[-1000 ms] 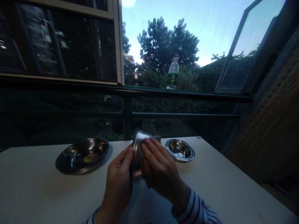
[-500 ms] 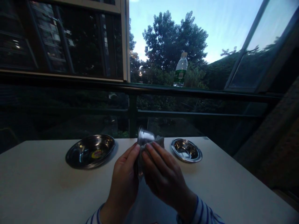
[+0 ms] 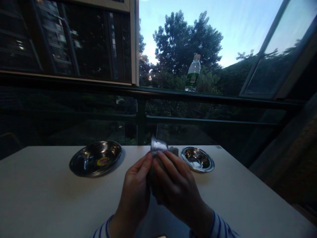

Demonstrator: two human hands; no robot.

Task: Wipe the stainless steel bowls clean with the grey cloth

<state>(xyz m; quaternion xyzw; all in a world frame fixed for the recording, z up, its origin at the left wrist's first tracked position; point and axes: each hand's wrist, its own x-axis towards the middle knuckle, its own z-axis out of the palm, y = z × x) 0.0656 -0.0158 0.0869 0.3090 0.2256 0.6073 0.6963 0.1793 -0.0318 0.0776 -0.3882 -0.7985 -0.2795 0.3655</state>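
Above the desk [image 3: 242, 201], my left hand [image 3: 137, 183] grips the tilted bowl [image 3: 158, 144], presumably to steady it against the cloth [image 3: 174, 151] my right hand [image 3: 177, 185] clasps.

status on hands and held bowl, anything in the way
Left hand grips tilted metal bowl. Right hand holds grey cloth against it. Nothing seen blocking; large bowl left, small bowl right, both apart.

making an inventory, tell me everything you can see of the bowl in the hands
The bowl looks like shiny silver metal. It is held on its side above the table, rim leftward, the left hand at its rim, the right hand holding a grey cloth against its outside. Its lower part is hidden.
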